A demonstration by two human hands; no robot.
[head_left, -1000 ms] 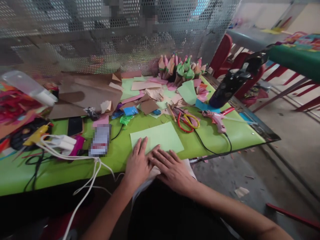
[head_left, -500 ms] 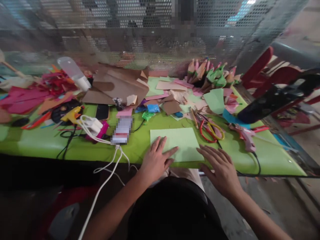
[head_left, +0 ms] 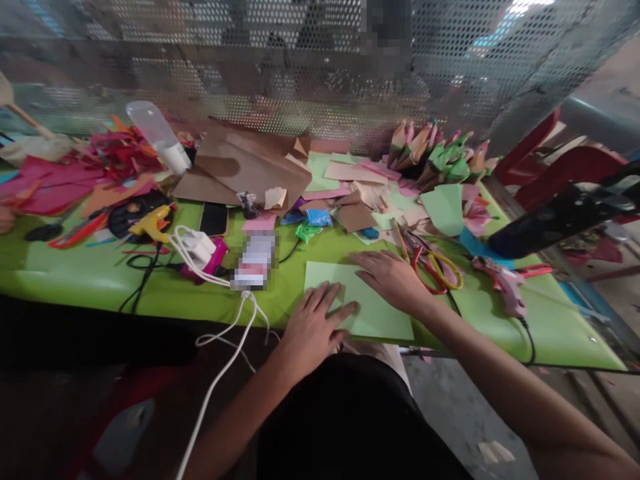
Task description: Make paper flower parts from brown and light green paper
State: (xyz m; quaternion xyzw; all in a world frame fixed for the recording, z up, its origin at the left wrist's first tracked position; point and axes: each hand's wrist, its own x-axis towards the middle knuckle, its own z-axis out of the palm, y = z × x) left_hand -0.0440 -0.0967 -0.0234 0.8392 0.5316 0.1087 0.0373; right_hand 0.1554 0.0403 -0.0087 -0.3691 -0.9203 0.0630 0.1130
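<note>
A pale green sheet of paper [head_left: 383,319] lies flat at the front edge of the green-covered table [head_left: 280,303]. My left hand [head_left: 315,327] rests on its left part with the fingers spread. Over the sheet's far edge my right hand [head_left: 393,280] reaches, fingers stretched out and pointing left; whether it presses on the paper I cannot tell. Just right of that hand are scissors [head_left: 440,272] with red and yellow handles, partly behind it. A phone [head_left: 255,260] with a lit, blurred screen lies left of the sheet.
A pink glue gun [head_left: 505,287] and a dark bottle [head_left: 545,220] are at the right. Paper scraps [head_left: 357,213] and paper cones [head_left: 450,157] fill the back. White cables [head_left: 210,387] hang over the front edge, below a yellow glue gun [head_left: 153,223]. A perforated metal panel [head_left: 280,80] stands behind.
My right hand first moved off my left hand to the sheet's right side, then across to its far edge. The left hand stayed on the paper. The view has turned.
</note>
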